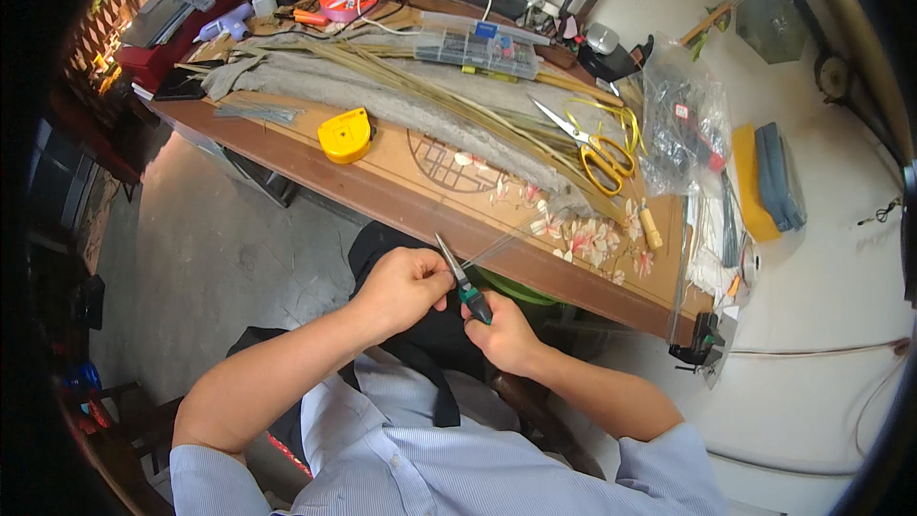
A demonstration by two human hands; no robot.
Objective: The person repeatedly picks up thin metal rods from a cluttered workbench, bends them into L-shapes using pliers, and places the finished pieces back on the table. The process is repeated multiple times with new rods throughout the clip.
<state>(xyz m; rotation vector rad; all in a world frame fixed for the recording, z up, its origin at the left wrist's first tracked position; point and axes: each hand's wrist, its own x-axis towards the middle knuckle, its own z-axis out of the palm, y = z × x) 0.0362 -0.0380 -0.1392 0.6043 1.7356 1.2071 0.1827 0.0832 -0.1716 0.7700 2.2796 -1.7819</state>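
My right hand [501, 330] grips long-nose pliers [467, 288] with green and black handles, their tapered jaws pointing up and to the left. Close beside the jaws, my left hand [415, 287] has its thumb and fingertips pinched on the end of thin wires [501, 240]. These wires run up and right over the table's edge onto the flower-patterned top. Whether the jaws touch the wires I cannot tell. Both hands are over my lap, just in front of the table. Yellow-handled scissors [584, 143] lie with blades apart on plant strips [458, 104].
On the table [387, 190] are a yellow tape measure [345, 135], short wires [259, 112], a grey cloth [308, 93], a compartment box [476, 50] and a wooden-handled tool [650, 228]. A black clamp [698, 347] grips the right corner. A green basin [519, 288] sits under the edge.
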